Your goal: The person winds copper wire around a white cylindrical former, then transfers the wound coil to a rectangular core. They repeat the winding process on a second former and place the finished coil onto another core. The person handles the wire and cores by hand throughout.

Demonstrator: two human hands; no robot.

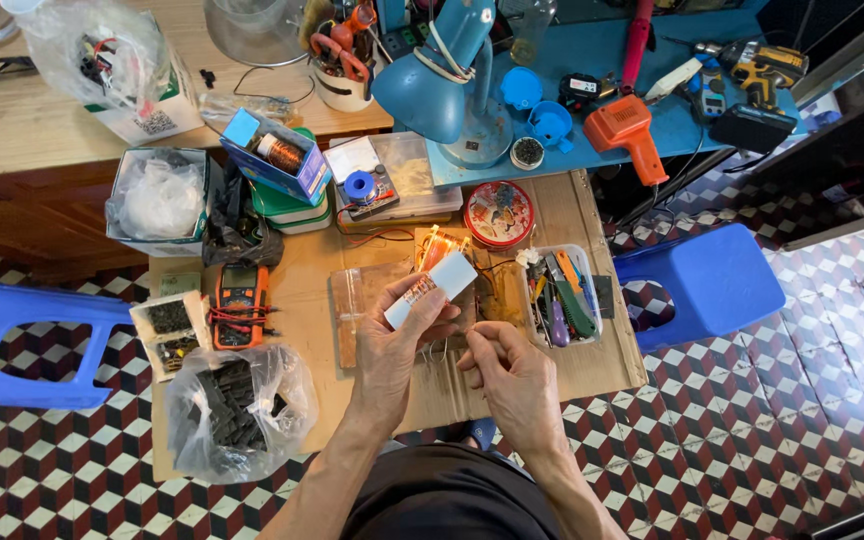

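Cluttered cardboard-topped table (592, 360) — checkered tile floor (752, 440)

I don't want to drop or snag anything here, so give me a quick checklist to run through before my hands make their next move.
1. Left hand has a firm hold on the white rectangular block with copper winding: ok, fingers wrap its lower end.
2. Right hand free of tools: cannot tell, fingertips are pinched, perhaps on fine wire.
3. Both hands over the brown cardboard work surface: ok.
4. Clear plastic tray of hand tools within the right hand's reach: ok, probably.
5. Orange multimeter clear of the hands: ok, it lies apart, to their left.
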